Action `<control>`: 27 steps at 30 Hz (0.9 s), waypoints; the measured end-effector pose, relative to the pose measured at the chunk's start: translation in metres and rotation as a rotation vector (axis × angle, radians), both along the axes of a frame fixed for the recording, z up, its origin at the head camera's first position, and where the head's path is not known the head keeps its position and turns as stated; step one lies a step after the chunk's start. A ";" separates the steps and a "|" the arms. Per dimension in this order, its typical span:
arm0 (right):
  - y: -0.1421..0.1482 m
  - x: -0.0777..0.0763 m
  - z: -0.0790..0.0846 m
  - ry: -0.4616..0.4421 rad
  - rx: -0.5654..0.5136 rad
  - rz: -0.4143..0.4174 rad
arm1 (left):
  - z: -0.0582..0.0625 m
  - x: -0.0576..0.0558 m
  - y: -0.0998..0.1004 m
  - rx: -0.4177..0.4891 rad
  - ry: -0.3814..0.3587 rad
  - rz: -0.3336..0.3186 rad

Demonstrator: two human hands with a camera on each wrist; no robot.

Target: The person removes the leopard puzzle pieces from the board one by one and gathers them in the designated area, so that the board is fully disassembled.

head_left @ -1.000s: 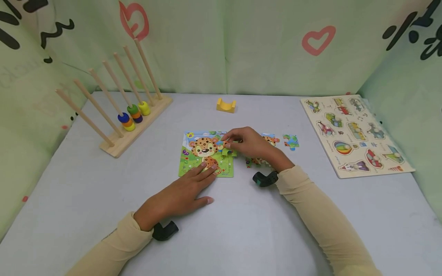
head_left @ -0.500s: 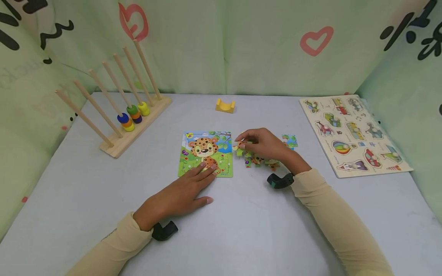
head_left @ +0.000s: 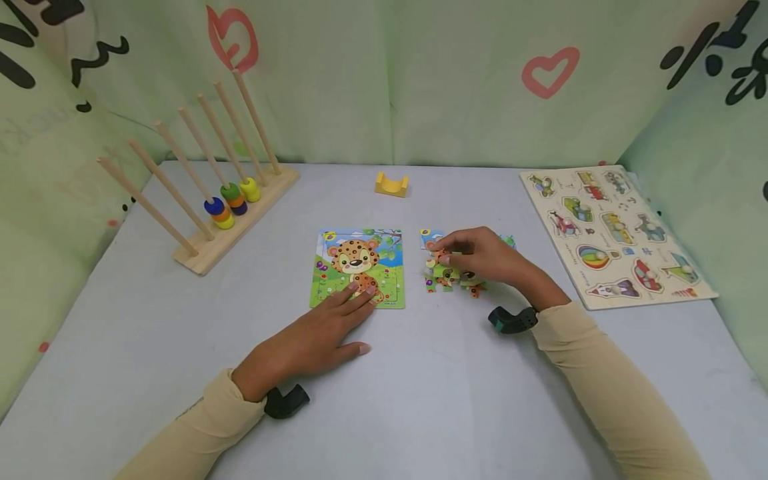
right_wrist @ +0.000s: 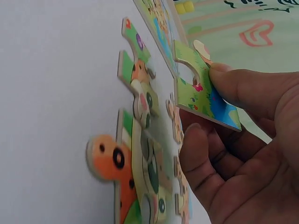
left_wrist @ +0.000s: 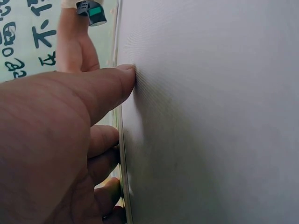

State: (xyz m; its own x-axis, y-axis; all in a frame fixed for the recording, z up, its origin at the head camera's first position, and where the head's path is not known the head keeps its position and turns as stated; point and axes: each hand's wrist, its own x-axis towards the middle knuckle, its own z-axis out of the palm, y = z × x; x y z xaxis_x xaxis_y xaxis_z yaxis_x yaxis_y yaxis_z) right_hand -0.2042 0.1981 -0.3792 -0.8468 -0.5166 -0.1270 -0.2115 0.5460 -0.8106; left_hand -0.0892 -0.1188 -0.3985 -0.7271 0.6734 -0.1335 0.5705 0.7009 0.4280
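A square picture-puzzle board point(head_left: 390, 267) with a spotted leopard on green and blue lies on the table. My left hand point(head_left: 315, 337) rests on its lower part, fingers straight and covering some of the picture; the thumb point(left_wrist: 114, 84) touches the tabletop. To the right, my right hand point(head_left: 489, 255) pinches a green and blue puzzle piece point(right_wrist: 205, 100) between thumb and fingers, held up off the table. Beneath and around that hand lie several loose puzzle pieces point(right_wrist: 119, 161) with spotted orange and green parts; the hand hides some of them in the head view.
At the back left stands a wooden peg rack point(head_left: 255, 212) with coloured rings on a few pegs. A small yellow curved block point(head_left: 391, 185) sits behind the puzzle board. On the right lies a wooden picture board point(head_left: 600, 247). Printed cloth point(head_left: 456, 120) closes the back and sides.
My right hand has drawn away from the board to the right with the puzzle piece and is now above the loose pieces. The left hand has stayed in place.
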 end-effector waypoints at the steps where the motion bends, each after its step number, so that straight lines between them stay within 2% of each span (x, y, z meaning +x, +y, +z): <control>1: 0.002 0.000 0.000 -0.004 0.000 -0.005 | 0.000 0.000 0.000 0.001 0.000 0.000; 9: 0.025 0.007 0.000 -0.019 0.003 -0.045 | 0.001 0.000 0.000 -0.001 0.003 0.000; 17: 0.045 0.013 0.004 -0.019 0.053 -0.094 | -0.001 0.000 -0.001 -0.003 -0.005 0.003; 27: 0.069 0.018 0.007 -0.030 0.118 -0.105 | -0.001 0.000 -0.001 -0.017 -0.005 0.010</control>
